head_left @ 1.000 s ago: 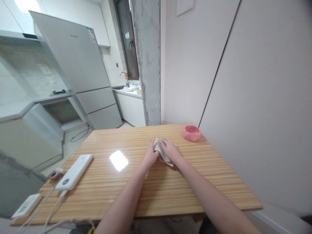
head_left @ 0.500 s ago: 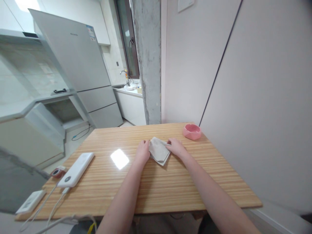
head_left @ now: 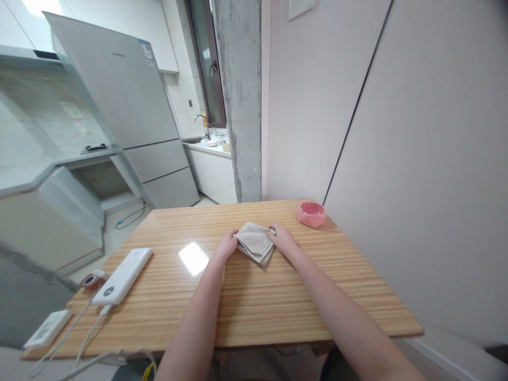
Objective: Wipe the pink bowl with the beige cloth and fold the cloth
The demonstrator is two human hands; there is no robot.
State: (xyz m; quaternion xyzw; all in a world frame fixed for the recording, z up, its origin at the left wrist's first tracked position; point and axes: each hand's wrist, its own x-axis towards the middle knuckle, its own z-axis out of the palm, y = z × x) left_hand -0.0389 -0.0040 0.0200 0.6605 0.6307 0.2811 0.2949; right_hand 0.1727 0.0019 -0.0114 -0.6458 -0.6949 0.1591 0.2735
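A small folded beige cloth (head_left: 254, 242) lies on the wooden table (head_left: 254, 301), past its middle. My left hand (head_left: 226, 246) pinches the cloth's left corner. My right hand (head_left: 283, 239) pinches its right corner. The cloth sits as a diamond between the two hands, its near point resting on the table.
A pink ashtray (head_left: 311, 214) stands at the far right corner. A white power bank (head_left: 123, 275) with cables, a small red round item (head_left: 91, 280) and a white flat device (head_left: 45, 328) lie at the left edge. A wall runs along the right; a fridge (head_left: 130, 111) stands behind.
A second ago both hands covered the bunched cloth. They have since moved apart to its left and right corners, and the cloth now shows as a flat folded diamond.
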